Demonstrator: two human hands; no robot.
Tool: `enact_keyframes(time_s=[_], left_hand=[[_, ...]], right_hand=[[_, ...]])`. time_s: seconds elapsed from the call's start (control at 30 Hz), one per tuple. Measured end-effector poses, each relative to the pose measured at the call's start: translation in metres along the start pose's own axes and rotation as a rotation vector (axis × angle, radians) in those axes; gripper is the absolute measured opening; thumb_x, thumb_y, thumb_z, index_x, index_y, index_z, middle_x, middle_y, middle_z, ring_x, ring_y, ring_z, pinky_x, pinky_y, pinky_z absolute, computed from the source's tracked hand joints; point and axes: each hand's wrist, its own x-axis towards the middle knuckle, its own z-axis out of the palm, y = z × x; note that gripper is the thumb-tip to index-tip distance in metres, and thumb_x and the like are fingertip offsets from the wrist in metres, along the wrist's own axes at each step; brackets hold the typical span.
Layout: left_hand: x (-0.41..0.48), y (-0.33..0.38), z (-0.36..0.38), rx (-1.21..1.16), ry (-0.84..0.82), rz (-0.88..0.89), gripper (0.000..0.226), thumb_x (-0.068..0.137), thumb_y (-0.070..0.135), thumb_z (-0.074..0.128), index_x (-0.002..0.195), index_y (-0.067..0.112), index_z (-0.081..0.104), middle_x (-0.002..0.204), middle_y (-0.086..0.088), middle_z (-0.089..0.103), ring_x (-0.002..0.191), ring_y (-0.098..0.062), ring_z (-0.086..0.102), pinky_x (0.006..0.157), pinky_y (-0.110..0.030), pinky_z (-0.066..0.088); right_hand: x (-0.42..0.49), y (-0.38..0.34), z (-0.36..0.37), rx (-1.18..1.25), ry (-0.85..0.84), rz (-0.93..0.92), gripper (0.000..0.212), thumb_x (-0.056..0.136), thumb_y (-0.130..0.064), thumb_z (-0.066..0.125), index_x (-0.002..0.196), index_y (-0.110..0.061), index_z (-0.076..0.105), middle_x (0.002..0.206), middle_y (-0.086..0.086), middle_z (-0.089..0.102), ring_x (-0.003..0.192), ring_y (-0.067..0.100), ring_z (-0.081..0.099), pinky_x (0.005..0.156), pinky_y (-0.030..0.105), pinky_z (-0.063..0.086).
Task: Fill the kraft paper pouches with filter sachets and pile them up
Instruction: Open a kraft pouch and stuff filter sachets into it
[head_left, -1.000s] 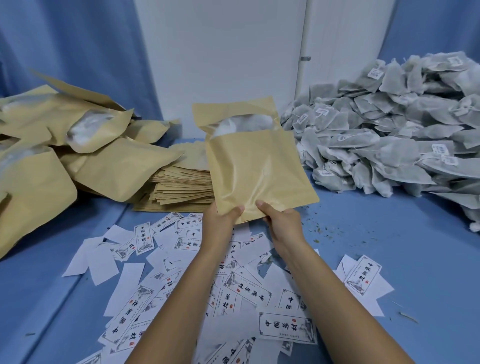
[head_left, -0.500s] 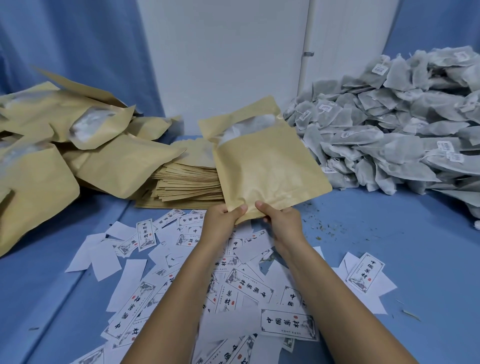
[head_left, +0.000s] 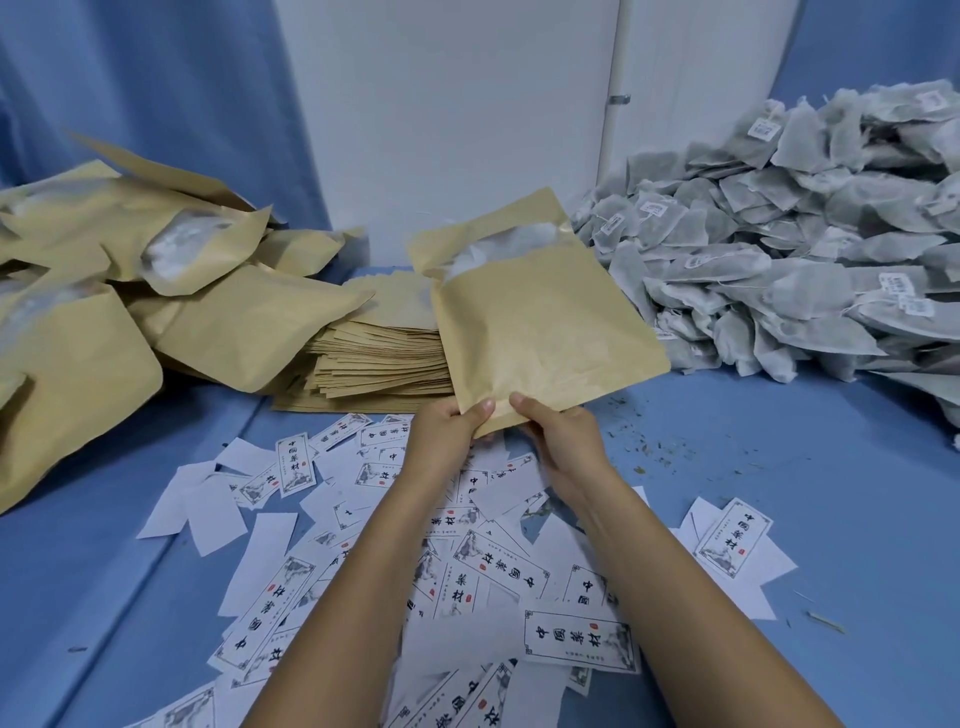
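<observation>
Left hand (head_left: 448, 435), right hand (head_left: 563, 441) pinch tan kraft paper pouch (head_left: 545, 322) at lower corner — carry mouth-up to filled brown pouch heap (head_left: 156, 291) left of it.

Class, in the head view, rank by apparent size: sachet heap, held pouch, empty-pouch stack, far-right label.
1. sachet heap
2. held pouch
3. empty-pouch stack, partly hidden and farther, so those two are unsure
4. far-right label
</observation>
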Motion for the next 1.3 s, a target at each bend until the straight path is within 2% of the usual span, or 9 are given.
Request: enact_keyframes(time_s=[0.2, 0.33, 0.47, 0.63, 0.8, 0.97, 1.03, 1.13, 1.3], left_hand=[[-0.001, 0.001, -0.001, -0.013, 0.001, -0.015, 0.016, 0.093, 0.017, 0.062, 0.083, 0.007, 0.069, 0.062, -0.004, 0.065, 0.049, -0.010, 0.052, 0.056, -0.021, 0.044], [0.005, 0.004, -0.015, -0.049, 0.021, -0.031, 0.014, 0.093, 0.015, 0.062, 0.080, 0.011, 0.065, 0.062, -0.003, 0.064, 0.042, -0.002, 0.052, 0.047, -0.013, 0.042], [0.008, 0.003, -0.023, -0.050, 0.040, -0.031, 0.013, 0.092, 0.014, 0.062, 0.081, 0.011, 0.066, 0.062, -0.004, 0.064, 0.052, -0.011, 0.053, 0.058, -0.023, 0.043], [0.016, 0.002, -0.035, -0.201, 0.119, -0.062, 0.012, 0.091, 0.012, 0.063, 0.081, 0.008, 0.066, 0.058, 0.000, 0.062, 0.049, -0.010, 0.052, 0.058, -0.021, 0.046], [0.014, 0.000, -0.036, -0.278, 0.180, -0.047, 0.016, 0.095, 0.016, 0.058, 0.087, 0.005, 0.066, 0.066, -0.008, 0.069, 0.042, -0.007, 0.060, 0.042, -0.013, 0.047], [0.019, -0.003, -0.032, -0.291, 0.213, -0.040, 0.022, 0.101, 0.009, 0.046, 0.105, -0.002, 0.064, 0.077, -0.015, 0.069, 0.050, -0.017, 0.068, 0.047, -0.020, 0.054], [0.018, -0.003, -0.030, -0.345, 0.185, -0.024, 0.021, 0.101, 0.009, 0.045, 0.103, -0.006, 0.061, 0.068, -0.012, 0.070, 0.055, -0.022, 0.070, 0.052, -0.025, 0.057], [0.015, 0.007, -0.029, -0.407, 0.086, -0.017, 0.015, 0.098, 0.012, 0.053, 0.106, 0.001, 0.059, 0.086, -0.015, 0.071, 0.066, -0.028, 0.072, 0.053, -0.026, 0.057], [0.025, 0.041, -0.043, -0.295, 0.076, -0.004, 0.026, 0.097, 0.003, 0.050, 0.123, 0.002, 0.052, 0.103, -0.011, 0.063, 0.067, -0.022, 0.071, 0.058, -0.029, 0.060]], right_hand=[[0.005, -0.006, -0.009, 0.005, 0.036, 0.004, 0.030, 0.076, -0.009, 0.079, 0.095, 0.001, 0.058, 0.092, 0.020, 0.064, 0.085, 0.029, 0.062, 0.090, 0.042, 0.051], [0.005, -0.020, -0.014, 0.133, 0.017, -0.092, 0.003, 0.088, -0.003, 0.065, 0.086, -0.001, 0.063, 0.073, 0.000, 0.072, 0.065, 0.011, 0.068, 0.058, 0.019, 0.054], [0.006, -0.022, -0.019, 0.047, 0.074, -0.138, 0.024, 0.087, -0.004, 0.067, 0.066, -0.006, 0.057, 0.049, -0.005, 0.062, 0.040, 0.008, 0.056, 0.043, 0.015, 0.046], [0.009, -0.031, -0.023, 0.194, 0.056, -0.125, 0.011, 0.096, -0.010, 0.056, 0.099, -0.001, 0.062, 0.086, 0.003, 0.069, 0.073, 0.015, 0.065, 0.066, 0.024, 0.057], [0.013, -0.028, -0.027, 0.118, 0.140, -0.152, 0.014, 0.096, -0.007, 0.055, 0.099, 0.004, 0.062, 0.085, 0.008, 0.065, 0.063, 0.016, 0.061, 0.051, 0.018, 0.051], [0.010, -0.030, -0.023, 0.170, 0.128, -0.120, 0.025, 0.102, -0.013, 0.043, 0.087, -0.003, 0.059, 0.081, 0.009, 0.062, 0.057, 0.017, 0.058, 0.047, 0.019, 0.050], [0.007, -0.031, -0.026, -0.061, 0.134, -0.175, 0.026, 0.103, -0.011, 0.039, 0.092, -0.002, 0.060, 0.085, 0.008, 0.064, 0.053, 0.015, 0.062, 0.049, 0.017, 0.051], [0.002, -0.037, -0.029, -0.296, 0.105, -0.245, 0.026, 0.101, -0.005, 0.030, 0.108, -0.008, 0.055, 0.100, 0.006, 0.064, 0.055, 0.015, 0.069, 0.050, 0.018, 0.054], [-0.011, -0.055, -0.007, -0.167, 0.067, -0.264, 0.036, 0.101, 0.000, 0.029, 0.120, -0.016, 0.055, 0.111, 0.003, 0.058, 0.067, 0.028, 0.072, 0.052, 0.022, 0.057]])
